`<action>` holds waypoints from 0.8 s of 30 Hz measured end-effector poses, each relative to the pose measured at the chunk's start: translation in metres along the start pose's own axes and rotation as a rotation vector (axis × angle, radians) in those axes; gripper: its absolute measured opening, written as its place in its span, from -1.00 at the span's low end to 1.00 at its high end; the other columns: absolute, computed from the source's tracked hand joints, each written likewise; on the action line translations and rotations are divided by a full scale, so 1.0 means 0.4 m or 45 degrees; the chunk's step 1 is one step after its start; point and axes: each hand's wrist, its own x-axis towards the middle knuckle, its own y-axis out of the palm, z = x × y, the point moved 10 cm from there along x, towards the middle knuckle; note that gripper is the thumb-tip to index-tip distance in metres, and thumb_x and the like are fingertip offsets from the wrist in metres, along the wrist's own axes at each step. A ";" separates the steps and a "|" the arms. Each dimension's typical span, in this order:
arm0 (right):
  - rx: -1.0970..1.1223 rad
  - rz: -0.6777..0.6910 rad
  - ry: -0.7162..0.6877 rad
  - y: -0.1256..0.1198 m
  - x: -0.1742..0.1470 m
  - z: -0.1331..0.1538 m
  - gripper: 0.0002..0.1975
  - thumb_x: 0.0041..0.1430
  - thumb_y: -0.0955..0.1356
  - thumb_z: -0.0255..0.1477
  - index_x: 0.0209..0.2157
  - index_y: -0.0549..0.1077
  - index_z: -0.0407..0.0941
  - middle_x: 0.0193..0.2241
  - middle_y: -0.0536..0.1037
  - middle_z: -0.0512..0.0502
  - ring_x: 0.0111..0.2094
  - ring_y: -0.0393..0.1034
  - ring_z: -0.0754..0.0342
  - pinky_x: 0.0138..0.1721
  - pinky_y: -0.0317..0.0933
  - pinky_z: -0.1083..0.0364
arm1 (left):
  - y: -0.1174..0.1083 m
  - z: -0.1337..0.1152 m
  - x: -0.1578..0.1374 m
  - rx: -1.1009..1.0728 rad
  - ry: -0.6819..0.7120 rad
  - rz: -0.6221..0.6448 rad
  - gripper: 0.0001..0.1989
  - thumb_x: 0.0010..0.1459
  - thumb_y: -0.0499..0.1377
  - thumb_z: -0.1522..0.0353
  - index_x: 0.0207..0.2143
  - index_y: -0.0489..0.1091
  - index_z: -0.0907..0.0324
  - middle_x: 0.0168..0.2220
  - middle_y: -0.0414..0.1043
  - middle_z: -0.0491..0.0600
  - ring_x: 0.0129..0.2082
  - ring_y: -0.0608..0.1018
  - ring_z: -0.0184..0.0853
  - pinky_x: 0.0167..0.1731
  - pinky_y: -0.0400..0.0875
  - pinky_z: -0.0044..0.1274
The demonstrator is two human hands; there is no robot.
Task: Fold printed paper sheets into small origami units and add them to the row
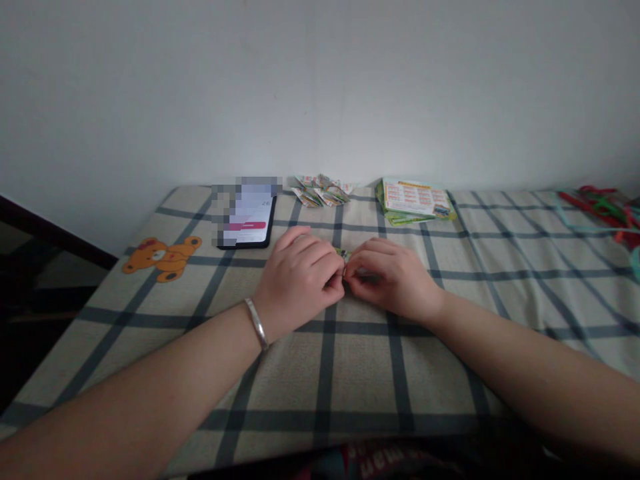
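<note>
My left hand (306, 277) and my right hand (393, 277) meet over the middle of the checked cloth. Both are closed, fingertips pinched around a small piece of printed paper (343, 254). Only a greenish sliver of that paper shows between the fingers; its shape is hidden. Behind my hands, near the wall, sits a cluster of small folded paper pieces (323, 192) with colourful print. To their right lies a stack of flat printed cards (417, 199) with green edges.
A phone (246, 223) with a lit screen lies at the back left, beyond my left hand. An orange teddy bear cutout (161, 258) lies near the left edge of the checked cloth (360, 367). Red and green items (603, 207) sit at the far right. A wall (320, 87) rises behind.
</note>
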 end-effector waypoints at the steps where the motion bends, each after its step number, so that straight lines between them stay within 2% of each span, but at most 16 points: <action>1: 0.013 -0.003 0.000 -0.002 -0.002 -0.001 -0.93 0.11 0.33 -0.55 -0.40 0.46 -0.13 -0.42 0.52 -0.05 -0.34 0.37 0.09 -0.30 0.25 0.12 | -0.001 -0.002 0.000 0.014 0.011 0.002 -0.86 0.08 0.09 0.46 -0.51 0.39 0.18 -0.44 0.45 -0.10 -0.36 0.48 -0.31 0.05 0.31 -0.28; 14: 0.023 -0.017 0.025 -0.031 -0.022 -0.021 -0.91 0.06 0.31 -0.57 -0.43 0.45 -0.15 -0.44 0.49 -0.05 -0.36 0.37 0.10 -0.31 0.23 0.12 | 0.013 0.020 -0.007 0.113 0.032 0.090 -0.86 0.07 0.07 0.48 -0.50 0.36 0.17 -0.46 0.39 -0.10 -0.34 0.45 -0.30 0.14 0.23 -0.26; 20: 0.014 -0.015 0.046 -0.034 -0.019 -0.019 -0.92 0.06 0.31 -0.57 -0.44 0.44 -0.15 -0.44 0.48 -0.06 -0.38 0.37 0.10 -0.33 0.23 0.12 | 0.016 0.026 -0.013 0.096 0.031 0.126 -0.89 0.05 0.07 0.50 -0.48 0.33 0.18 -0.43 0.38 -0.06 -0.33 0.43 -0.28 -0.01 0.36 -0.34; 24: 0.002 -0.008 0.042 -0.028 -0.019 -0.014 -0.93 0.07 0.31 -0.55 -0.43 0.44 -0.15 -0.43 0.49 -0.07 -0.36 0.38 0.09 -0.31 0.24 0.12 | 0.017 0.026 -0.016 0.101 0.025 0.139 -0.90 0.03 0.07 0.50 -0.48 0.32 0.18 -0.44 0.37 -0.06 -0.34 0.42 -0.27 -0.01 0.36 -0.33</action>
